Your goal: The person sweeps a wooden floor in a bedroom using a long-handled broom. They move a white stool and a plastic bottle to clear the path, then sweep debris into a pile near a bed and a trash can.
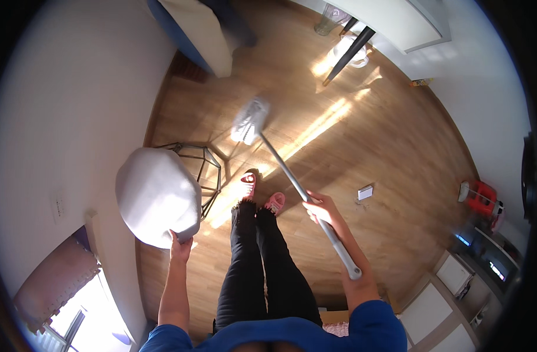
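My left hand [181,246] grips the near edge of a white, rounded tabletop or cushion-like lid [157,196], which partly covers a dark wire-frame stand [213,170] on the floor. The fingers on its underside are hidden. In my right hand [322,208] is the grey handle of a mop [287,170], held partway along, its upper end lying over my forearm. The mop's pale head [250,121] rests on the wooden floor ahead of my feet, slightly blurred.
A small white box [365,192] lies on the floor to the right. A red toy car [482,198] stands by the right wall. Far ahead are a dark table leg [350,56], a white rounded object [353,51] and a clear bin [330,20]. A blue-and-cream panel [201,35] stands far left.
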`<state>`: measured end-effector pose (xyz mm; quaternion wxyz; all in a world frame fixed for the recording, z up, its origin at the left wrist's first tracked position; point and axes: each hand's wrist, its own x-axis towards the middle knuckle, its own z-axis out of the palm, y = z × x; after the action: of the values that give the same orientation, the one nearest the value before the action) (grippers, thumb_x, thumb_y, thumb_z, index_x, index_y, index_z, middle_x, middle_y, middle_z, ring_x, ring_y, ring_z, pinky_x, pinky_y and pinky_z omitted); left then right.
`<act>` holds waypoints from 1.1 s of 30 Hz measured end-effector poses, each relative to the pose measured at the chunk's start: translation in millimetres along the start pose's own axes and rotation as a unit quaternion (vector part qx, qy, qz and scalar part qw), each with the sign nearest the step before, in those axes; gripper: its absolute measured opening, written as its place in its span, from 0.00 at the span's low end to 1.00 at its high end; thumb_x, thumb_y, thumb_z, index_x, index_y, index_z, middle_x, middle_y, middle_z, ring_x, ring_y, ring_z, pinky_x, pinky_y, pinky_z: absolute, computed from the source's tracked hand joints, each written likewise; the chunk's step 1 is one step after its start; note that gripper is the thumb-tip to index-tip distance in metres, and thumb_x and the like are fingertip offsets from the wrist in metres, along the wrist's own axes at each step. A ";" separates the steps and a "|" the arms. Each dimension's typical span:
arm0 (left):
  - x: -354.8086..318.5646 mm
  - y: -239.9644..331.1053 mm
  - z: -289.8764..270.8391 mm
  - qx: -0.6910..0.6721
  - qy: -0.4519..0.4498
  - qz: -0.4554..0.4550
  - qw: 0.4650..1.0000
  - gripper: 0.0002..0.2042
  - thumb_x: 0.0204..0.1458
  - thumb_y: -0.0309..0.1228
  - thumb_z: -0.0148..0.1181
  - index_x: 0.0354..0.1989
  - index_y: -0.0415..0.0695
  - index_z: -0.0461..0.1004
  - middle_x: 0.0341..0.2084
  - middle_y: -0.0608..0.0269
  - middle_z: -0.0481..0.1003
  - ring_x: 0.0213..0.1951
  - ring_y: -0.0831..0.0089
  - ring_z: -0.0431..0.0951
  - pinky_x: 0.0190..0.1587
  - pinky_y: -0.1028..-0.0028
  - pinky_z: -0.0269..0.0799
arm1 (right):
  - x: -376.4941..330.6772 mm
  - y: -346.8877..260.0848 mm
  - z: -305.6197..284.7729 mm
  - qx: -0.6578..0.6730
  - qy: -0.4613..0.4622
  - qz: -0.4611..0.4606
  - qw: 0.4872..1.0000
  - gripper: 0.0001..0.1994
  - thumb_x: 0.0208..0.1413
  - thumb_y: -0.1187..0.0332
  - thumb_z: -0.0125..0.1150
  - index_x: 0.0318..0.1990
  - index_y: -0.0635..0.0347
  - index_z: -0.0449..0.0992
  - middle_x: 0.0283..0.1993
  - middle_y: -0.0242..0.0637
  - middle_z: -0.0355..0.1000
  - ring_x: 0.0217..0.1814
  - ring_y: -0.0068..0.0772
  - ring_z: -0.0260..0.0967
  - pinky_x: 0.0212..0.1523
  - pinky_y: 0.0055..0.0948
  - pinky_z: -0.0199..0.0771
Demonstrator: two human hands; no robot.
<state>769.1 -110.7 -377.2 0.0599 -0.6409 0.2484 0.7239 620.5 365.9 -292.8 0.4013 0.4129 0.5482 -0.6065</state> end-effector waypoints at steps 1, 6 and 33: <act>-3.9 -1.3 0.8 0.027 -0.003 0.014 1.000 0.32 0.45 0.51 0.51 0.52 0.41 0.55 0.50 0.58 0.58 0.50 0.64 0.60 0.51 0.63 0.59 | -22.1 6.3 -18.3 -0.017 0.016 -0.031 0.999 0.21 0.48 0.74 0.53 0.52 0.56 0.64 0.13 0.28 0.60 0.09 0.18 0.55 0.09 0.19 0.55; -22.1 -18.7 35.0 0.095 -0.062 0.033 0.993 0.21 0.50 0.43 0.48 0.46 0.39 0.60 0.43 0.59 0.65 0.45 0.68 0.65 0.48 0.64 0.63 | -67.6 53.9 -86.4 -0.006 0.135 -0.034 0.990 0.24 0.48 0.74 0.52 0.55 0.56 0.59 0.13 0.31 0.62 0.08 0.20 0.56 0.07 0.19 0.55; -0.4 -147.0 460.3 0.249 -0.315 0.140 0.905 0.14 0.52 0.33 0.47 0.40 0.32 0.62 0.38 0.51 0.67 0.42 0.61 0.69 0.44 0.57 0.69 | -75.8 98.3 -110.5 0.207 0.190 -0.007 0.960 0.25 0.47 0.73 0.54 0.56 0.55 0.58 0.13 0.35 0.62 0.09 0.22 0.57 0.08 0.21 0.57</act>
<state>415.3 218.0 -393.0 0.1905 -0.3023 0.4763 0.8034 745.2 471.0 -260.7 0.1910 0.5909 0.4798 -0.6198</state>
